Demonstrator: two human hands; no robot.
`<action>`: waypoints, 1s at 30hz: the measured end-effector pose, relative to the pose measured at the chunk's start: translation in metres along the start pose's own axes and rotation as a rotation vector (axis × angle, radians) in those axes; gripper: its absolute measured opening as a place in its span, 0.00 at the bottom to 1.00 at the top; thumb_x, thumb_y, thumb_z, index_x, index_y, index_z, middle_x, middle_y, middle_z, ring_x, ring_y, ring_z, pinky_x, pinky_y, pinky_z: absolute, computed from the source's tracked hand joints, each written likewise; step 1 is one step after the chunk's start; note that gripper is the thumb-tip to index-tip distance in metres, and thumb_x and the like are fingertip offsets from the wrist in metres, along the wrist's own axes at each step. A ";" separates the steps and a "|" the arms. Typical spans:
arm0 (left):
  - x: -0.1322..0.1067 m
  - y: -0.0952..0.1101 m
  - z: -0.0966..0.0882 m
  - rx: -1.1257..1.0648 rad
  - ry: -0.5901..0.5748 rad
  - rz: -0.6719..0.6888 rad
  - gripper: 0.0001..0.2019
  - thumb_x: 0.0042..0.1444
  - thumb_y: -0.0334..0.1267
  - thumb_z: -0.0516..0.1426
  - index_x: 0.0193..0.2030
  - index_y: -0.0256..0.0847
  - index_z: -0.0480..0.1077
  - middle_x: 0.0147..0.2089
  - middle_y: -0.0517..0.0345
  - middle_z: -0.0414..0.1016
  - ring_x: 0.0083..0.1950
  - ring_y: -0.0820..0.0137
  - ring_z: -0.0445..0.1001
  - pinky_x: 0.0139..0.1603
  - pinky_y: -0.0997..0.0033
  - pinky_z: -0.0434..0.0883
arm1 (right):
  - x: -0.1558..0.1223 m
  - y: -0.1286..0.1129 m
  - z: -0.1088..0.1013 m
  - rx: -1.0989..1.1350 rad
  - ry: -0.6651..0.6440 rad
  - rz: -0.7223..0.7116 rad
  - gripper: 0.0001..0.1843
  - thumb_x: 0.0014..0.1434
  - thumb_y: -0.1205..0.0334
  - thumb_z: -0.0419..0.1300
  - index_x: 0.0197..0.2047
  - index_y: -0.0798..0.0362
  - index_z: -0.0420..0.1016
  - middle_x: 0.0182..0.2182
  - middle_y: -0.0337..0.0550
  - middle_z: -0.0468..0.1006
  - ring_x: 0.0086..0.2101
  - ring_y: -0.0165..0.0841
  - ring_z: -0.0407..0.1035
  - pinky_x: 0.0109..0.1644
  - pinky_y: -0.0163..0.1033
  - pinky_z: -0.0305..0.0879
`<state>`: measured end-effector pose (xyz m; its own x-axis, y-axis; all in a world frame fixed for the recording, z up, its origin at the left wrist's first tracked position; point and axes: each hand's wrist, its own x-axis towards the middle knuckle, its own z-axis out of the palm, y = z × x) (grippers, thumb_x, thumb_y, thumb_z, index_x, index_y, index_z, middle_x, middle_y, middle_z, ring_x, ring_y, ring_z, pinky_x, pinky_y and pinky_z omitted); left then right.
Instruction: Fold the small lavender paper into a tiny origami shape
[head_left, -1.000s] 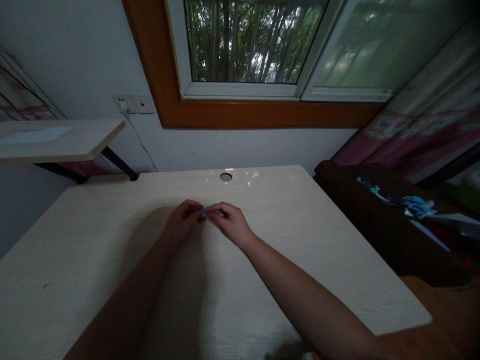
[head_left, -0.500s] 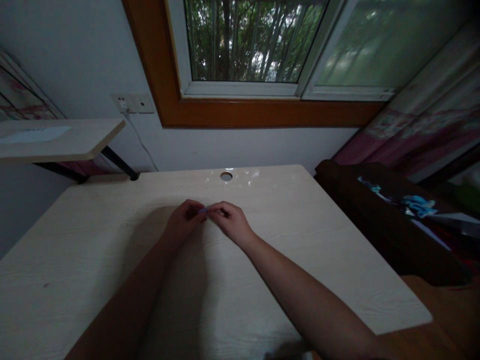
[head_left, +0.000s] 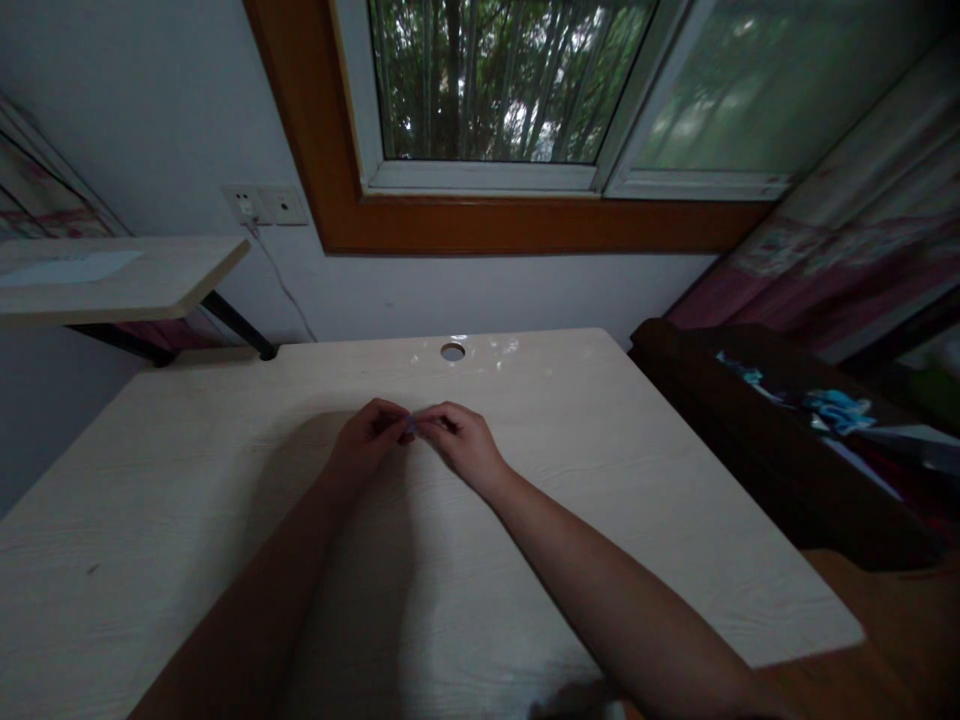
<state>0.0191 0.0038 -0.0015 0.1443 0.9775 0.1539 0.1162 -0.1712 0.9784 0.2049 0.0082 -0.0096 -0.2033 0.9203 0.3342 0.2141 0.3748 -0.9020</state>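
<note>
Both my hands meet over the pale wood-grain desk, fingertips almost touching. Between them is a small bluish-purple thing, mostly covered by fingers and too small to name. My left hand pinches it from the left with thumb and forefinger. From the right, my right hand closes on it with thumb and fingertips, its other fingers curled. The shadow of my left arm falls on the desk.
A round cable hole lies near the desk's back edge. At the left a raised shelf on black legs bears a paper sheet. A wall socket has a white cable plugged in. Dark furniture with cloth on it stands right.
My hands stay in the same place. The fingertips have shifted slightly, and less of the small bluish-purple thing shows between them now.
</note>
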 end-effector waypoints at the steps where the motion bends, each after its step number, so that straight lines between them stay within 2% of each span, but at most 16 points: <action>1: 0.000 0.000 0.000 0.000 0.000 0.002 0.10 0.55 0.43 0.61 0.38 0.39 0.69 0.30 0.59 0.77 0.32 0.70 0.77 0.36 0.70 0.74 | 0.000 0.000 0.000 -0.004 0.002 -0.001 0.07 0.59 0.58 0.63 0.38 0.50 0.80 0.33 0.42 0.79 0.34 0.33 0.71 0.39 0.37 0.65; 7: -0.002 0.003 0.001 0.021 0.010 0.015 0.11 0.55 0.43 0.61 0.42 0.40 0.70 0.32 0.58 0.77 0.33 0.69 0.78 0.37 0.69 0.74 | -0.001 0.000 -0.001 -0.015 -0.001 0.000 0.07 0.59 0.57 0.63 0.39 0.49 0.80 0.34 0.43 0.80 0.35 0.34 0.72 0.40 0.37 0.66; 13: -0.002 0.001 0.000 0.038 -0.011 0.010 0.12 0.54 0.45 0.62 0.40 0.40 0.71 0.31 0.58 0.78 0.33 0.69 0.78 0.37 0.69 0.75 | 0.000 0.000 -0.001 0.002 0.002 0.021 0.07 0.58 0.57 0.63 0.38 0.49 0.80 0.34 0.42 0.80 0.35 0.34 0.72 0.41 0.38 0.67; 21: -0.002 -0.003 0.002 -0.046 -0.022 -0.033 0.14 0.51 0.45 0.64 0.39 0.40 0.69 0.33 0.57 0.78 0.34 0.68 0.79 0.40 0.65 0.77 | 0.000 0.002 0.003 0.155 0.030 0.090 0.10 0.57 0.55 0.64 0.39 0.50 0.78 0.34 0.42 0.80 0.34 0.33 0.74 0.41 0.37 0.68; 30: -0.002 -0.004 0.002 -0.057 -0.029 -0.036 0.14 0.51 0.45 0.64 0.40 0.40 0.70 0.34 0.56 0.78 0.35 0.68 0.80 0.41 0.64 0.78 | 0.001 0.002 0.002 0.146 0.028 0.095 0.09 0.56 0.55 0.64 0.37 0.51 0.78 0.33 0.42 0.80 0.33 0.33 0.73 0.39 0.37 0.68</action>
<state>0.0202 0.0028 -0.0058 0.1696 0.9787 0.1156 0.0656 -0.1283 0.9896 0.2028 0.0095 -0.0116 -0.1618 0.9542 0.2516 0.0895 0.2681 -0.9592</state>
